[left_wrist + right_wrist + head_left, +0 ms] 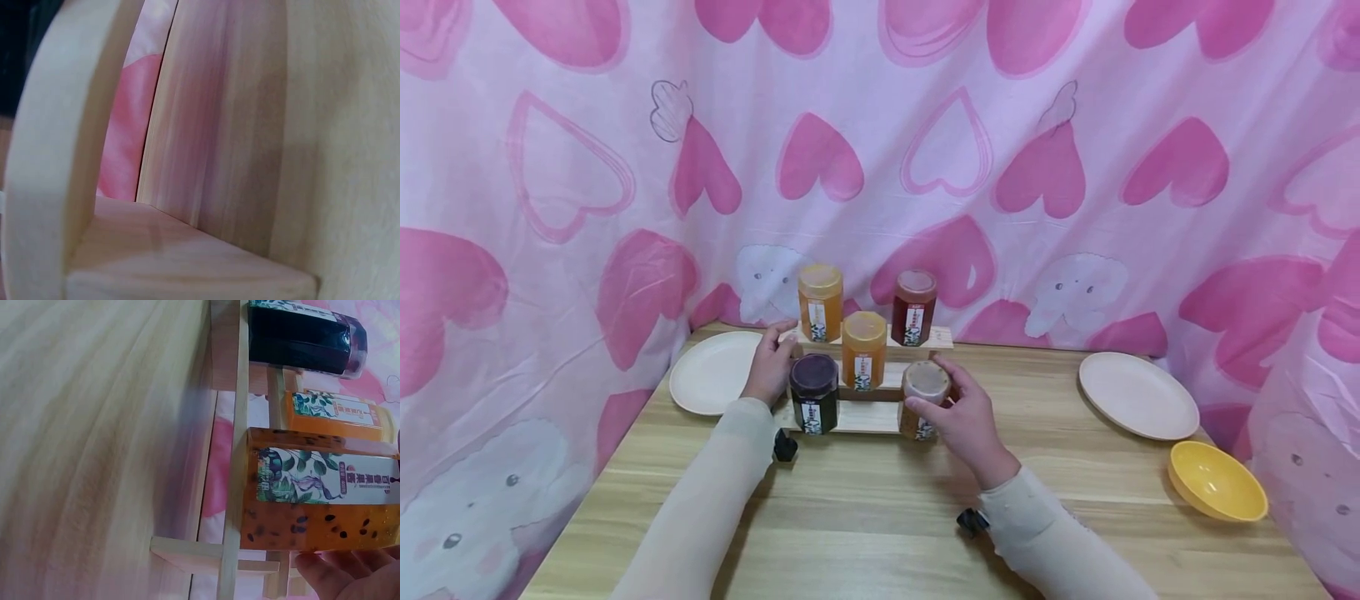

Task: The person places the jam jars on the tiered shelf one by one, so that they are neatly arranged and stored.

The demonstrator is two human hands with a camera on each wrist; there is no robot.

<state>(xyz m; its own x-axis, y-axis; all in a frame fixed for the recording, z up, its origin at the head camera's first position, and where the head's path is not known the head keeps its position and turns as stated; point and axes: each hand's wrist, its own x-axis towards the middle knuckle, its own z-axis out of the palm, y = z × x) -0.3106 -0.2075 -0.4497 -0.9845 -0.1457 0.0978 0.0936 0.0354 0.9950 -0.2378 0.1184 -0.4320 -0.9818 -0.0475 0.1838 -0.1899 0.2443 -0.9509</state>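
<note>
A three-step wooden rack (868,417) stands on the table with several faceted jam jars on it. My left hand (769,367) holds the left end of the rack by its upper step, beside a dark purple jar (815,396) on the lowest step. In the left wrist view the rack's side (47,162) fills the near left; no fingers show there. My right hand (966,421) grips an amber jar with dark seeds (319,519) at the right of the lowest step, thumb across its front. Fingers (337,575) lie along its side in the right wrist view.
A yellow jar (821,304) and a red jar (914,308) stand on the top step, an orange jar (863,354) on the middle one. White plates lie left (711,375) and right (1138,396). A yellow bowl (1217,483) sits near the right edge. A heart-patterned curtain (880,167) hangs behind.
</note>
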